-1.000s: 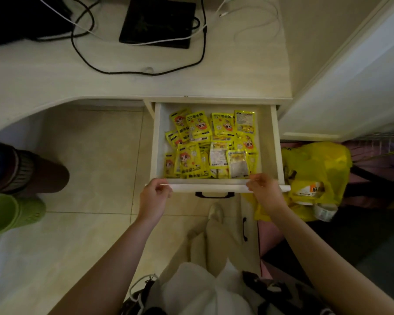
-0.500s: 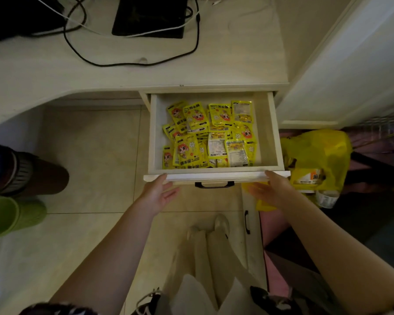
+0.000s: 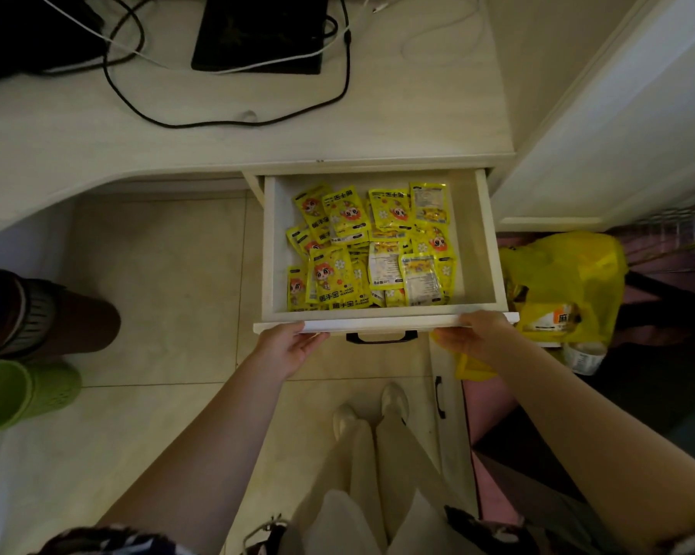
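Observation:
A white drawer stands pulled out from under the desk. It holds several yellow sachets with a cartoon face, heaped loosely. A black handle sits at the middle of the drawer front. My left hand touches the left end of the drawer front from below, fingers fairly straight. At the right end, my right hand lies against the front, fingers extended along its edge. Neither hand holds a sachet.
A yellow plastic bag with goods lies on the floor right of the drawer. A green bin stands at the left. A black device and cables lie on the desk. My feet stand below the drawer.
Both hands gripped the drawer's top front edge a second ago. They let go and now lie flat against the front. The drawer stays about as far out.

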Demonstrator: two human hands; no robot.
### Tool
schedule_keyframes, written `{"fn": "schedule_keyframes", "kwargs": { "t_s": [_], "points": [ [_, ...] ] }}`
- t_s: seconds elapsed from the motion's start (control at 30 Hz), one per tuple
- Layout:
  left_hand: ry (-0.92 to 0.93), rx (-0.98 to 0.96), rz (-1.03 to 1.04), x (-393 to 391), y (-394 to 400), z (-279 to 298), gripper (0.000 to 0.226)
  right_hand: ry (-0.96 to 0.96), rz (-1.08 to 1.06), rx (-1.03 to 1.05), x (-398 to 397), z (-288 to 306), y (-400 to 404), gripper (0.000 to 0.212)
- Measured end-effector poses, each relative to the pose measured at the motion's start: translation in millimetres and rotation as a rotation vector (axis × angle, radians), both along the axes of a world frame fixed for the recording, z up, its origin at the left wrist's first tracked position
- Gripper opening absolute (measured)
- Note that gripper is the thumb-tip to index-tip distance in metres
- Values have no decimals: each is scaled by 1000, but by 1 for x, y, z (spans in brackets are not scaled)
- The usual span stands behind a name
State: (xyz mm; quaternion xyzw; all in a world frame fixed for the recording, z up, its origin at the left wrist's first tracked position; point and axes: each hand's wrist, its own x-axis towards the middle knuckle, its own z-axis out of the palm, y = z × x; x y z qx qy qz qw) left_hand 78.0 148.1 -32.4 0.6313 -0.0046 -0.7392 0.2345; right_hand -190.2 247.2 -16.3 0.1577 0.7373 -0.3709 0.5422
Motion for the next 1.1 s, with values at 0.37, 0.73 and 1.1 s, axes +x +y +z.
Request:
{"fn": "schedule_keyframes", "kwargs": {
  "t_s": [0.37, 0.73, 1.1],
  "points": [
    [-22, -47, -21, -12, -42, 4, 39, 35, -1, -40, -3, 2, -38, 28],
    [-24, -60, -45, -38, -89, 9, 40, 25, -24, -68, -31, 2, -88, 21],
    [-76, -124, -55, -68, -149, 7, 36, -50, -69, -178, -68, -5, -148, 20]
  ]
}}
